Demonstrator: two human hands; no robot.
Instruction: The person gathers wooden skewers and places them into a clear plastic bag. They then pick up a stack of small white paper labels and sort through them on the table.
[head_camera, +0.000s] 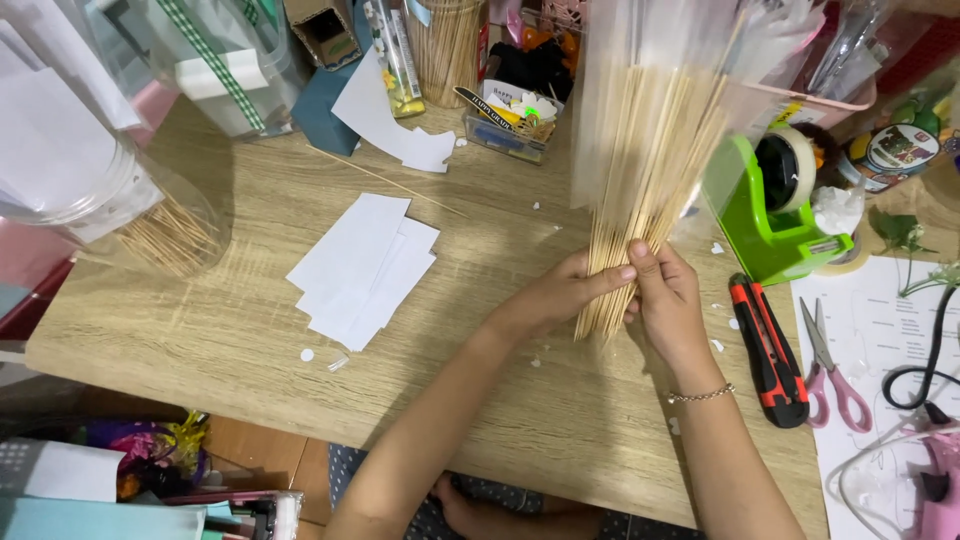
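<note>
While both hands are wrapped around the skewers (640, 210), nothing looks finished yet: the whole bundle sits in its clear sleeve (600, 90), standing nearly upright on the table (230, 330), bottom ends down near the front-middle and the tops fanning out and blurry. My guess is it's early going, since the only loose skewer (385, 180) I can spot lies flat further back, well apart from the bundle. The paper slips (365, 265) sit stacked to the left, untouched, and a jar (120, 190) at far left has more sticks in it.

Left hand (565, 295) comes in from below with the forearm angled up to the right, fingers curled round the low end of the bundle, so it's gripping it. Right hand (670, 300) is clasping the same spot from the other side, thumb pressed on the front of the sticks, wrist bent, bracelet (702, 395) showing. The 2 hands are touching each other around the bundle.

Off to the right: green tape dispenser (775, 215), knife (768, 350) and scissors (832, 365), none in use
</note>
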